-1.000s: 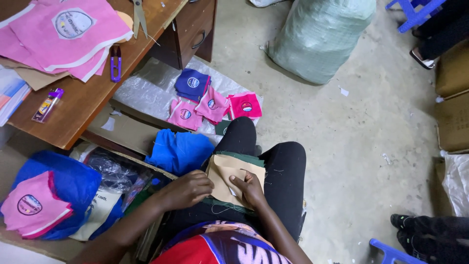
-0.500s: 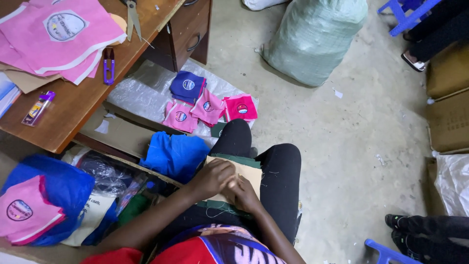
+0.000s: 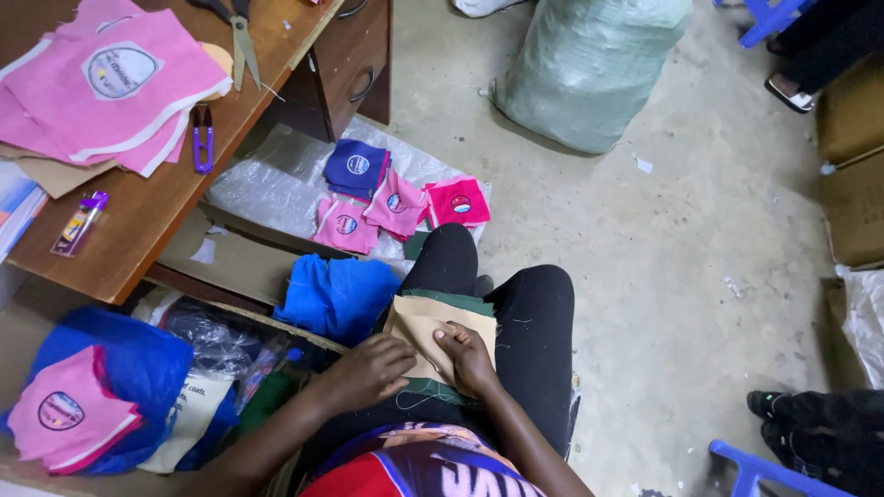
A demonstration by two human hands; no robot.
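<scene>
Both hands rest on a tan fabric piece (image 3: 425, 333) lying flat across the lap, likely so the thighs brace it; left hand (image 3: 368, 368) lies curled and loose, pressing its near edge; right hand (image 3: 468, 354) has fingertips bunched on the cloth, whether pinching, cannot tell; beyond, open cardboard box (image 3: 230, 267) holds blue cloth (image 3: 336, 294); further, pink and blue patches (image 3: 396, 202) on plastic sheet (image 3: 262, 175).

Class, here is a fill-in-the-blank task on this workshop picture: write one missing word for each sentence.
1. Both hands, the left hand and the right hand, rest on a tan fabric piece lying on the person's ____.
2. The scissors lie on the wooden ____.
3. The folded cloth beside the knee is ____ in colour.
4. The big sack stands on the concrete ____.

Missing words: lap; desk; blue; floor
</scene>
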